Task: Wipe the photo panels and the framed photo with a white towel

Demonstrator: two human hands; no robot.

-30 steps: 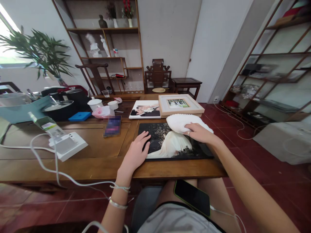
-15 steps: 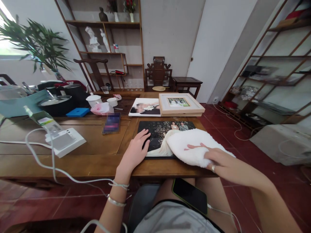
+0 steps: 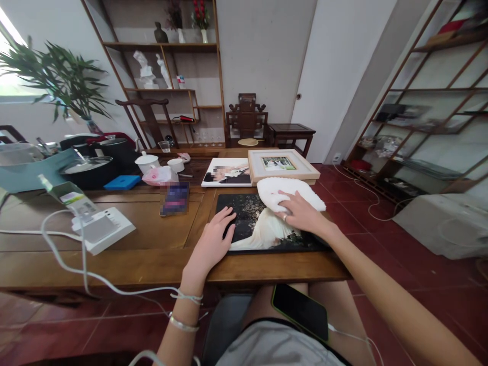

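Note:
A dark photo panel showing a figure in a white gown lies flat near the front edge of the wooden table. My left hand rests open with spread fingers on the panel's left edge. My right hand presses a white cloth onto the panel's far right part, fingers lying on the cloth. A ring shows on one finger.
Behind the panel lie an unframed photo print and a light wooden picture frame. To the left are a white box, white cables, a blue block, pots and cups. A phone rests on my lap.
My right hand swept the cloth from the panel's far end down to its near right corner, then back up to the far end. My left hand stayed in place.

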